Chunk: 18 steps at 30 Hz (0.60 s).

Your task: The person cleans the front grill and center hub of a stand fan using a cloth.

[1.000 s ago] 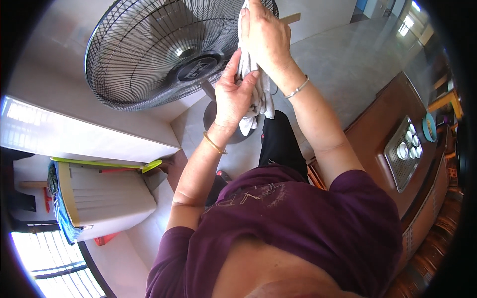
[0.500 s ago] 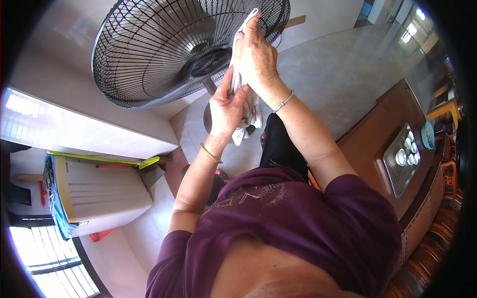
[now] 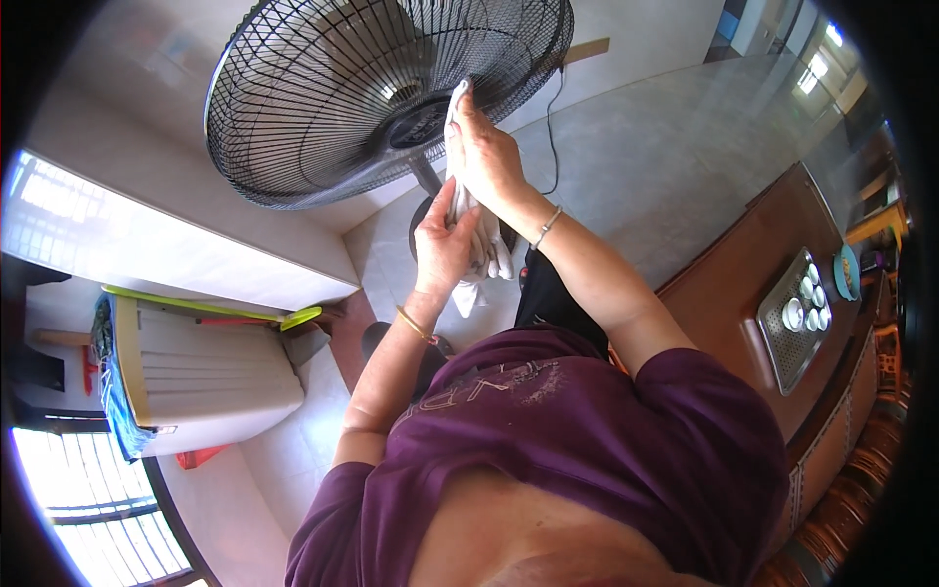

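Observation:
A standing fan with a round black wire guard tilts across the top of the view, its dark pole running down behind the cloth. In front of its hub, slightly right, I hold a long white cloth upright, its lower end bunched and hanging. My right hand grips the upper part, fingers closed along it and pointing up. Below it my left hand, palm turned inward, pinches the cloth with thumb and fingers. Whether the cloth touches the guard is unclear.
At right, a brown table holds a metal tray of white cups and a blue bowl. At left are a white ledge, a pale appliance with green long-handled item, and a barred window. A cord runs down behind.
Both hands and the cloth have moved downward and a little left, toward me. The grip on the cloth stays, and more of the fan's cord shows.

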{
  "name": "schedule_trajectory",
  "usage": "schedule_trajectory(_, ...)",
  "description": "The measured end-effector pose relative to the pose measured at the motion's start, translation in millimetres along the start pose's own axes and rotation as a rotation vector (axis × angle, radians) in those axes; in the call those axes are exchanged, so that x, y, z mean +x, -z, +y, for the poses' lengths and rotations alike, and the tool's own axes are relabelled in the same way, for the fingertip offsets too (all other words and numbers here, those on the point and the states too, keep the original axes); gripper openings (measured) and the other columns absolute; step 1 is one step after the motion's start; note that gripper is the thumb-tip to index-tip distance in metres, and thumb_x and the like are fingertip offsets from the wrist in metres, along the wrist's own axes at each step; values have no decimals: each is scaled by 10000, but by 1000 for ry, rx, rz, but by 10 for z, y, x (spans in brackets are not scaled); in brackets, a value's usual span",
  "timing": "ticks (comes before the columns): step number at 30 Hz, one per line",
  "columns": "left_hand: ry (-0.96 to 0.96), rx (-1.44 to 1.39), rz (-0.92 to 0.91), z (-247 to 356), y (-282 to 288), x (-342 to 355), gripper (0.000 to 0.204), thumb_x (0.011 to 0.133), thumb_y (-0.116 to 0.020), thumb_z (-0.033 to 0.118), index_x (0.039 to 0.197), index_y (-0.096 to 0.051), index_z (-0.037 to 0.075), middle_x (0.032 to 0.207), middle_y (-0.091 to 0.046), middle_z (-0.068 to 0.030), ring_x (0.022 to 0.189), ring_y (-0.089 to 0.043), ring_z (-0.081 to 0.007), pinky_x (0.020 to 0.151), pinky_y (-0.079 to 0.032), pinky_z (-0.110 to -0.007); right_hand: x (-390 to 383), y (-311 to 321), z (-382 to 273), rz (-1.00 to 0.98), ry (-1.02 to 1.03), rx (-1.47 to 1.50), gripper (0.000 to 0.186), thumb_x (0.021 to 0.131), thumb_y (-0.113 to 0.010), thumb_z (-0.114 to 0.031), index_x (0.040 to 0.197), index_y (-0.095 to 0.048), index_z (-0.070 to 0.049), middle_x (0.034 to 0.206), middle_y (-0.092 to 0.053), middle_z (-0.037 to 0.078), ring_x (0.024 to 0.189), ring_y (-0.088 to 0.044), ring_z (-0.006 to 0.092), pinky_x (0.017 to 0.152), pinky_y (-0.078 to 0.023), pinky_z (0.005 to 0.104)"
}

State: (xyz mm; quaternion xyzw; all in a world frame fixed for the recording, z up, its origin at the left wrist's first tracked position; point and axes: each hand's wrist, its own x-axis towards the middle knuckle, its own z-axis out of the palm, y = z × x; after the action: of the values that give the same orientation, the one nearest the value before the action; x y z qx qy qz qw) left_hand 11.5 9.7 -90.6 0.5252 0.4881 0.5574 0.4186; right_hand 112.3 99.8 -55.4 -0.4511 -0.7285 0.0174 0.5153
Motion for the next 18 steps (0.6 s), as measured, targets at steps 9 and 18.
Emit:
schedule_trajectory(9,-329,81,11,506,-67,-72,474,835,-641,45,1283,-500,-18,1014,-659,-94,883,-565,-72,788,-481,-231,247,545,-452,497,221,401,451,896,-525,2,1332,-416,35,996,-637,218,847,-656,262,716,-530,332)
schedule_trajectory(18,-277,49,-10,501,-52,350,511,848,-631,65,1321,-455,-19,1160,-618,-133,1021,-562,-122,898,-448,-259,658,263,-203,467,302,-286,555,855,-605,-215,1329,-405,-6,646,-551,44,419,-518,143,352,-423,282)
